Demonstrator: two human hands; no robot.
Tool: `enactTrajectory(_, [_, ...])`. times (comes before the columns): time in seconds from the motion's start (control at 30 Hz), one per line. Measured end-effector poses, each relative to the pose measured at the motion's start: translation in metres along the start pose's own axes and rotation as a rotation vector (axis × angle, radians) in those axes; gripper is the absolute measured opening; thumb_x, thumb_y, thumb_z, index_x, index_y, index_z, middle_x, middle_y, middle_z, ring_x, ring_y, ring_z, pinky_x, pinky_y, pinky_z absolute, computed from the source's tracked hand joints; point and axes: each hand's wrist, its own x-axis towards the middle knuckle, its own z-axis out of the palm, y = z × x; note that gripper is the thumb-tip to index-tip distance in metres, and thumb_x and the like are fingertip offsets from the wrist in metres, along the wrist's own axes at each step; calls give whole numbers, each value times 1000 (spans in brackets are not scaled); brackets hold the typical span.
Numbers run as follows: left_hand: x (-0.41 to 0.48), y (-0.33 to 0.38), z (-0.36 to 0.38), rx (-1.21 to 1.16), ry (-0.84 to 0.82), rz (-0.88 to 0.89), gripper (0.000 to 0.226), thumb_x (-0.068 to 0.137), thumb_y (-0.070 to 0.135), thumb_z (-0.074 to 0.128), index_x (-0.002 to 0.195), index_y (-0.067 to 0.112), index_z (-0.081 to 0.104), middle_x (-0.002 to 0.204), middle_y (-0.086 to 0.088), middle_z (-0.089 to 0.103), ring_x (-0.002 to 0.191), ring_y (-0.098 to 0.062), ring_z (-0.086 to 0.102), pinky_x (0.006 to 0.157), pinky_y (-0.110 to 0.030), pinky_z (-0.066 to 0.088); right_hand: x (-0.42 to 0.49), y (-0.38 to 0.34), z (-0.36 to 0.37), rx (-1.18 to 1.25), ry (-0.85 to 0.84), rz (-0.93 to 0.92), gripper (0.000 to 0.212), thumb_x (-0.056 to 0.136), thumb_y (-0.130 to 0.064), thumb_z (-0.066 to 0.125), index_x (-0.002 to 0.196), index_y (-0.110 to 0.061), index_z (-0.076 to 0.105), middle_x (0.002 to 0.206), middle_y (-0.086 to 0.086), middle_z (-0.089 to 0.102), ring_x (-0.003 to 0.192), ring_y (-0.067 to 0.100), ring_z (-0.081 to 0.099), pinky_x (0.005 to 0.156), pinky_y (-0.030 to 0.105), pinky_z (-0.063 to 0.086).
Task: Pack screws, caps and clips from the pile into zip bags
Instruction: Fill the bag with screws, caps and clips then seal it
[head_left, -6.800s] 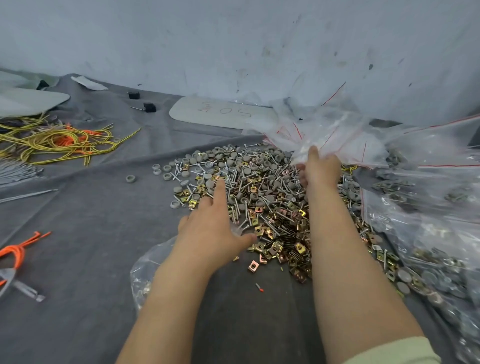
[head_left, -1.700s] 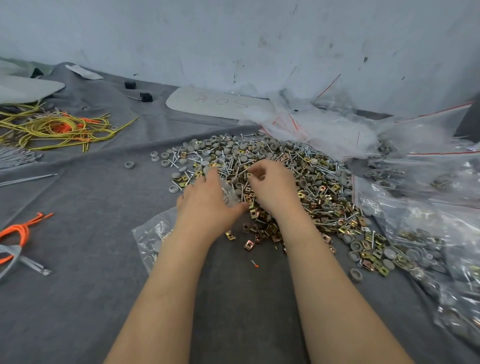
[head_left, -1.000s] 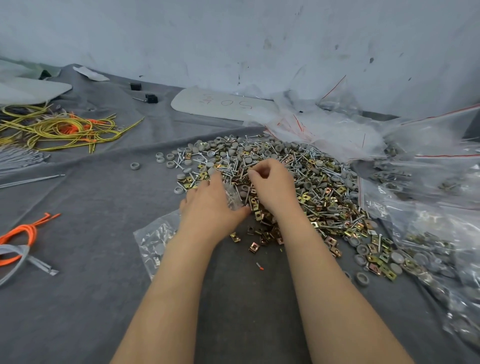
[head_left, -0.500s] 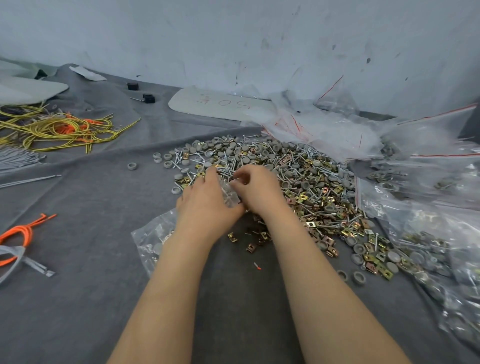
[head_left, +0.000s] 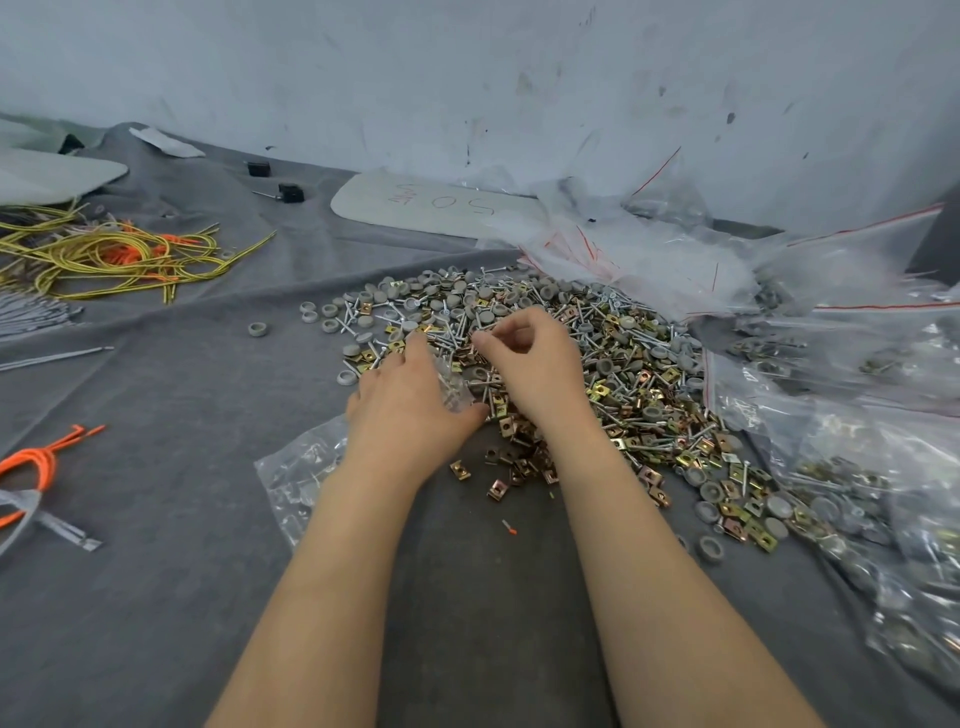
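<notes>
Left grip (head_left: 410, 410) clutches the half-hidden zip bag (head_left: 297, 467); right grip (head_left: 535, 364), curled over the pile (head_left: 639, 374), may pinch something unseen.

Creased grey cloth (head_left: 156, 597) across the surface, under a scuffed pale wall (head_left: 467, 78). Far left, tangled yellow wires (head_left: 104, 254), grey rods (head_left: 31, 314) just below. Orange cord (head_left: 36, 462) at the left edge. At the back, white board (head_left: 415, 208) with red writing, near two black blocks (head_left: 291, 192).
</notes>
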Motion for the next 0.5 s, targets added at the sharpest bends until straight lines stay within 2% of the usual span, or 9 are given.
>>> enactTrajectory(0.1, [0,1,0,-14,4,-3,87,77,50,70,144,14,27,145,-10,43,133,-34,37,105,-47,36,-7,-9,-7,102,-201,7,12,85,-25,71,84,-21,59,83,-4,70,73,7,65,69,21,49])
enactTrajectory(0.2, [1,1,0,-32,10,-8,85,77,48,70,143,14,27,141,-10,46,130,-35,41,103,-49,38,-11,-17,-11,93,-407,-57,17,92,-27,63,75,-26,66,72,-11,71,71,7,66,75,29,54])
enactTrajectory(0.23, [1,1,0,-35,12,-6,86,77,48,70,143,14,27,141,-10,46,130,-36,41,103,-49,37,-10,-18,-13,87,-401,-54,21,94,-29,59,75,-26,68,73,-11,71,74,9,67,77,32,54])
enactTrajectory(0.3, [1,0,0,-38,15,-4,91,76,49,71,146,14,24,144,-10,43,133,-35,37,106,-48,35,-6,-18,-16,62,-270,-20,23,97,-29,54,80,-24,68,78,-10,71,76,8,67,78,31,52])
enactTrajectory(0.37, [1,0,0,-36,19,-3,94,76,50,71,148,15,22,146,-10,41,134,-34,35,107,-47,34,1,-12,-16,-87,-90,-24,19,97,-25,53,87,-20,69,87,-7,71,79,8,63,81,30,49])
enactTrajectory(0.4, [1,0,0,-34,20,-3,94,76,51,71,148,15,22,146,-10,41,134,-34,36,107,-47,34,4,-10,-15,-197,-52,-39,16,96,-22,54,93,-20,70,94,-6,71,84,9,62,83,29,47])
enactTrajectory(0.5, [1,1,0,-23,18,2,91,77,50,71,146,15,24,144,-11,43,133,-35,38,106,-48,35,10,-5,-3,-563,-117,-50,21,95,-21,55,109,-27,69,116,-4,67,110,19,57,98,37,42])
